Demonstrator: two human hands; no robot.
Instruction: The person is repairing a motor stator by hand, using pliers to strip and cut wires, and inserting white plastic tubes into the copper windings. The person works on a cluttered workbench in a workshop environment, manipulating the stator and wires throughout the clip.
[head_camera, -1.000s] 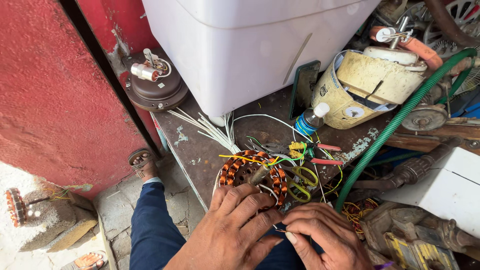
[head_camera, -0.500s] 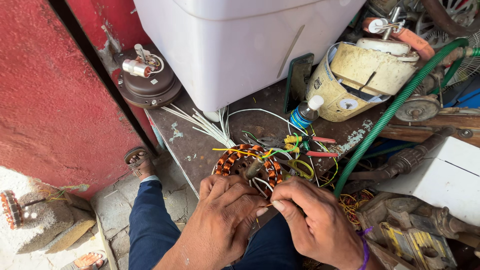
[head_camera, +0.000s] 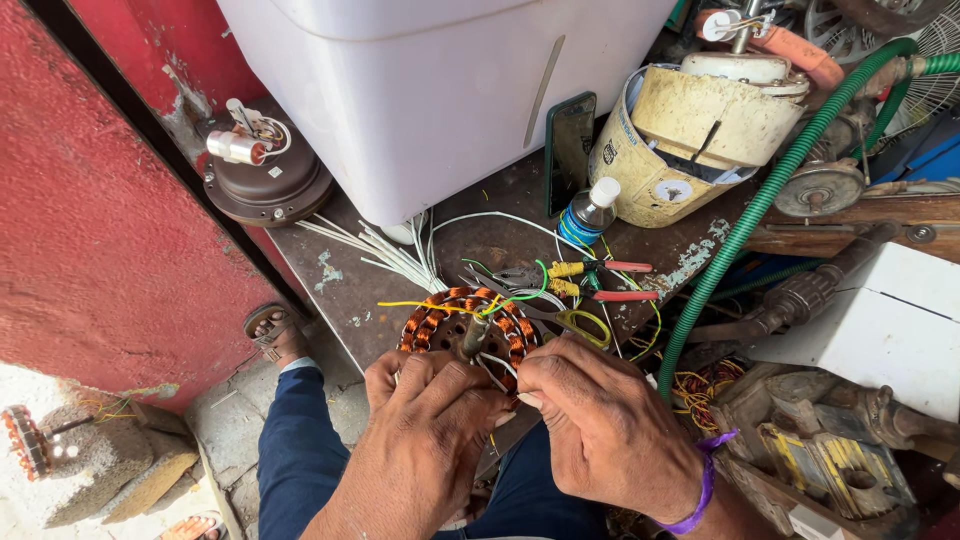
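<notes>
Left hand (head_camera: 425, 440) lies over the near edge of the stator (head_camera: 466, 325), the round copper-wound coil ring at the worktop's (head_camera: 330, 270) front edge; fingers curled down on its 6 to 8 o'clock side, grasping it. Right hand (head_camera: 600, 425) sits at the stator's 4 o'clock, fingers pinched together on a thin white wire (head_camera: 497, 365); the fingertip contact is tiny and partly hidden by the thumb, so the exact grip is hard to make out. Purple band (head_camera: 700, 490) on the right wrist.

The stator's near half is covered by both hands; only the far arc of the windings and the centre shaft show. Yellow and green leads (head_camera: 500, 300) run across its top.

At 1 o'clock of the stator: pliers (head_camera: 600, 280) with red and yellow handles, tangled in wires, jaws hard to see. At 12 o'clock: bundle of white wires (head_camera: 385, 255) running under a white plastic tub (head_camera: 440, 90), which is cut off by the top edge. Small bottle (head_camera: 588, 212) and dark phone (head_camera: 568, 150) leaning at 1 o'clock. Cream motor housing (head_camera: 690, 140) further at 2 o'clock, a green hose (head_camera: 770, 195) curving past it. Brown motor with capacitor (head_camera: 262, 175) at 10 o'clock.

The clutter at 3 to 4 o'clock is rusty parts, not clearly identifiable. Blue trouser leg (head_camera: 295, 460) and sandalled foot (head_camera: 275, 335) below the worktop edge, the foot partly hidden.
</notes>
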